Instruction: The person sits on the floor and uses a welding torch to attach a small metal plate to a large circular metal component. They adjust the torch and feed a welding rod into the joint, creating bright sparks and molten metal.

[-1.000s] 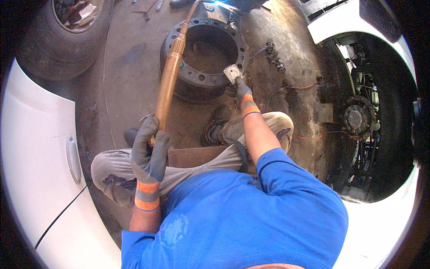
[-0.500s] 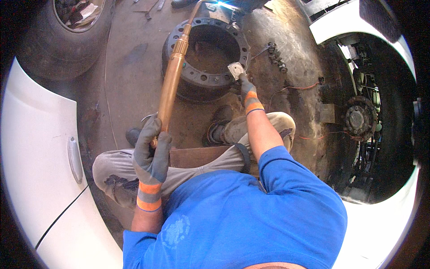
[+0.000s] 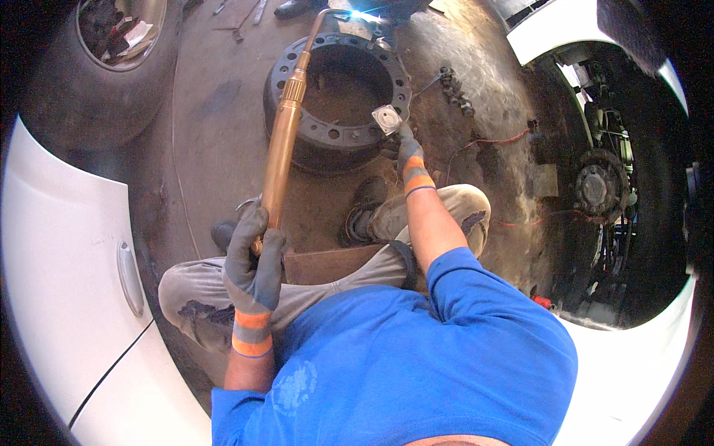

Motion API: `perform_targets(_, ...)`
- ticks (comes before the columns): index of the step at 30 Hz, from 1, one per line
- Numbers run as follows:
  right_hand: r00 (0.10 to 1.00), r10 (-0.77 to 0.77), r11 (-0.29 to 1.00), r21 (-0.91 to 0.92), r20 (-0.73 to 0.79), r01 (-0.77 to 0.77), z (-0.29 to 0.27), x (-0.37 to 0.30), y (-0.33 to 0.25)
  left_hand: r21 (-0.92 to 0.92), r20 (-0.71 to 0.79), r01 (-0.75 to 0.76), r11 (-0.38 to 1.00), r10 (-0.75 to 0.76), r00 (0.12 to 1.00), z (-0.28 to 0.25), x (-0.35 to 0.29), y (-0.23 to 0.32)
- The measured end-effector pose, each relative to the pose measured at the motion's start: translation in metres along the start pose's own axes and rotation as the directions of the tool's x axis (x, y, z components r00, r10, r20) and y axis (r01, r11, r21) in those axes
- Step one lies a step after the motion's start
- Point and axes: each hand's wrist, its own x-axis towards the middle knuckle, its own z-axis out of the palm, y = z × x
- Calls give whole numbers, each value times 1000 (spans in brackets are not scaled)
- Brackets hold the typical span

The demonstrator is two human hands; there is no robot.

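Aiming near twelve o'clock, my faraway left hand (image 3: 251,262) grips a long coppery metal torch (image 3: 282,141), my right hand (image 3: 406,147) a square white plate (image 3: 387,119).

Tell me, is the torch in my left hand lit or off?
Lit: a bright blue-white flame glows at the tip of the copper-coloured torch that your left hand holds.

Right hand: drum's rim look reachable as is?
Probably yes: the right hand is right by the near right edge of the drum, with no visible obstacle, though it already holds a pale square piece.
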Motion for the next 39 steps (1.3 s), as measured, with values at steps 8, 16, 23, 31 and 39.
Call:
perform_targets(8, 914, -398, 891, 203, -75, 405, -57, -87, -127, 147, -12, -37, 988, 39, 999, -3, -2, -11)
perform_targets(16, 805, -593, 805, -31, -15, 592, -105, -191, -236, 244, 109, -23, 970, -4, 994, 15, 5, -20)
perform_targets(23, 761, -608, 760, 113, -226, 640, -115, -200, -214, 295, 98, 261, 919, -300, 949, 35, 1, -8)
perform_targets(31, 724, -659, 719, 111, -202, 686, -131, -205, -194, 320, 110, 326, 890, -376, 920, 40, -3, -6)
perform_targets(39, 771, -628, 767, 81, -109, 637, -129, -215, -207, 321, 149, 207, 924, -265, 953, 49, -11, -23)
